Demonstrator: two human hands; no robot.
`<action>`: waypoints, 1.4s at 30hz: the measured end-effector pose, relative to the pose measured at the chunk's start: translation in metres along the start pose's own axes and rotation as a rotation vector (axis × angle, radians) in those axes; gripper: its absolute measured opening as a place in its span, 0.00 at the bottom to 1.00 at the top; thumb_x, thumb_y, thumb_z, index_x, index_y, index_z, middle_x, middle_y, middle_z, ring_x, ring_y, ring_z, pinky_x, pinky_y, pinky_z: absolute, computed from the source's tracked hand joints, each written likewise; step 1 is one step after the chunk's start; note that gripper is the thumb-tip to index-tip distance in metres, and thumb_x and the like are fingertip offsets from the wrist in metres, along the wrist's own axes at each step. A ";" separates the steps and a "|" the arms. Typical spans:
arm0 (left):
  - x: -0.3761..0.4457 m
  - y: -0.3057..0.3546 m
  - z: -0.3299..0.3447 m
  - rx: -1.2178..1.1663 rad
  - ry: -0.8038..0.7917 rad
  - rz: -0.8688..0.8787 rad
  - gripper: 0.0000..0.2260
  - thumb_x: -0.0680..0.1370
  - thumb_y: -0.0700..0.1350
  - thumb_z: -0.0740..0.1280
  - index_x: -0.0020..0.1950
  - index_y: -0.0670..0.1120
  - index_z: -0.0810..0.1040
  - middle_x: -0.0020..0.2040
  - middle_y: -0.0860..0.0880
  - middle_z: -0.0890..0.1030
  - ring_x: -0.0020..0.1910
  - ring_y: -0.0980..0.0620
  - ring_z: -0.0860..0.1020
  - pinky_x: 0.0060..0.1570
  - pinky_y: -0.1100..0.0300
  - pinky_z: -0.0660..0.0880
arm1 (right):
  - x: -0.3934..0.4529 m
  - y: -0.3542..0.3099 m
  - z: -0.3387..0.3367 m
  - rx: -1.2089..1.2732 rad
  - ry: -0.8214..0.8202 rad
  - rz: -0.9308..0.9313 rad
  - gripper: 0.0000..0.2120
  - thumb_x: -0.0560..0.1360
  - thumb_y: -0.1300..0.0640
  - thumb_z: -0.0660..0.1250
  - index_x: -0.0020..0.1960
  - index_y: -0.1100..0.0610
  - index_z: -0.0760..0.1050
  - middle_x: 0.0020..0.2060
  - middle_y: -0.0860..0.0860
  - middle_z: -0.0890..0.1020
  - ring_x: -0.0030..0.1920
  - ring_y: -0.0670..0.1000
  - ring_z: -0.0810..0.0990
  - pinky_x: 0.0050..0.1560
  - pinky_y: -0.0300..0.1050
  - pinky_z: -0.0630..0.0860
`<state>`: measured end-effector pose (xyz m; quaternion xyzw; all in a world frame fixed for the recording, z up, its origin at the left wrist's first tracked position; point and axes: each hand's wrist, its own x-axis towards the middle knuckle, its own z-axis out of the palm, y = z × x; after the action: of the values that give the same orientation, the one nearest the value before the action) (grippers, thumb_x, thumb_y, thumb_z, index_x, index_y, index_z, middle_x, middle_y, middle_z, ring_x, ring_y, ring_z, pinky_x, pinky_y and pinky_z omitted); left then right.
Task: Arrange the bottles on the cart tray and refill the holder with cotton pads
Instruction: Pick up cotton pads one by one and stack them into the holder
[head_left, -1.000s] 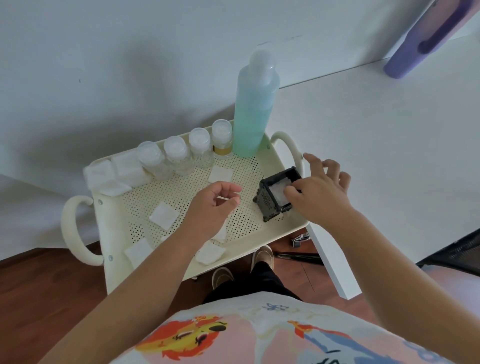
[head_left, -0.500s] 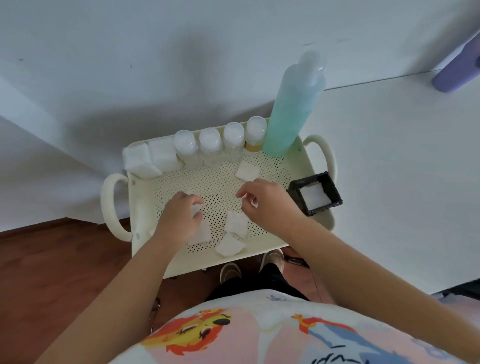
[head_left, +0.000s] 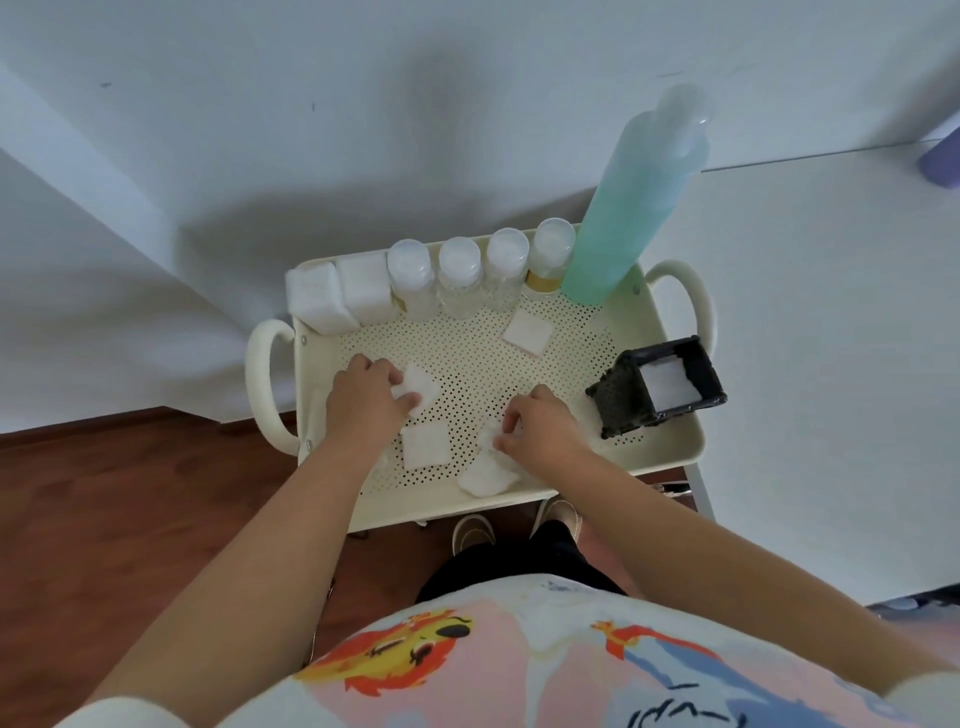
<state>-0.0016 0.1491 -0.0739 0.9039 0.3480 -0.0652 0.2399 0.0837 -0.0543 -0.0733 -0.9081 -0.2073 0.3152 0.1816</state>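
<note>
Head view looks down on the cart tray (head_left: 670, 457), where the bottles already stand in a row along the far rim: four small clear bottles (head_left: 460, 275) and a tall green bottle (head_left: 623, 208) at the right end, with two white blocks (head_left: 337, 296) to their left. The step in hand appears to be gathering the loose cotton pads from the perforated floor for the black holder (head_left: 660, 387), which sits at the tray's right edge with white pads showing in its open top. To do this well, I would lift each pad by an edge rather than drag it across the holes, stack pads square, and lower them flat into the holder (a bunched pad would likely jam at the mouth). The left hand (head_left: 363, 400) has its fingers curled down onto a pad (head_left: 418, 389), pinching its near edge against the tray. The right hand (head_left: 540, 426) has curled fingers nipping a crumpled pad (head_left: 488, 441); another crumpled pad (head_left: 485, 478) lies just below it. A flat pad (head_left: 426, 444) lies between the hands, and one more (head_left: 527, 332) rests apart, near the bottles.
</note>
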 end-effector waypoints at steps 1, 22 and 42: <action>-0.001 0.001 0.000 -0.028 -0.007 0.001 0.12 0.72 0.50 0.73 0.51 0.47 0.79 0.53 0.46 0.74 0.53 0.45 0.74 0.52 0.49 0.75 | 0.000 0.000 -0.001 0.025 -0.003 0.008 0.06 0.71 0.53 0.71 0.40 0.49 0.74 0.46 0.47 0.74 0.47 0.50 0.74 0.41 0.42 0.73; -0.037 0.050 -0.027 -0.847 -0.088 -0.044 0.02 0.78 0.46 0.65 0.48 0.53 0.77 0.49 0.52 0.79 0.41 0.51 0.78 0.42 0.57 0.75 | -0.081 0.035 -0.150 0.692 0.312 -0.103 0.13 0.74 0.63 0.69 0.46 0.44 0.80 0.40 0.57 0.83 0.38 0.57 0.77 0.43 0.54 0.77; -0.060 0.142 -0.027 -1.142 -0.243 -0.054 0.03 0.77 0.42 0.68 0.50 0.49 0.79 0.51 0.48 0.81 0.44 0.53 0.78 0.37 0.64 0.76 | -0.063 0.068 -0.170 0.251 0.298 0.001 0.09 0.70 0.61 0.71 0.42 0.47 0.77 0.34 0.44 0.83 0.37 0.44 0.80 0.35 0.36 0.74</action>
<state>0.0460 0.0352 0.0222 0.6082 0.3210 0.0233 0.7256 0.1667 -0.1765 0.0512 -0.9150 -0.1369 0.2009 0.3219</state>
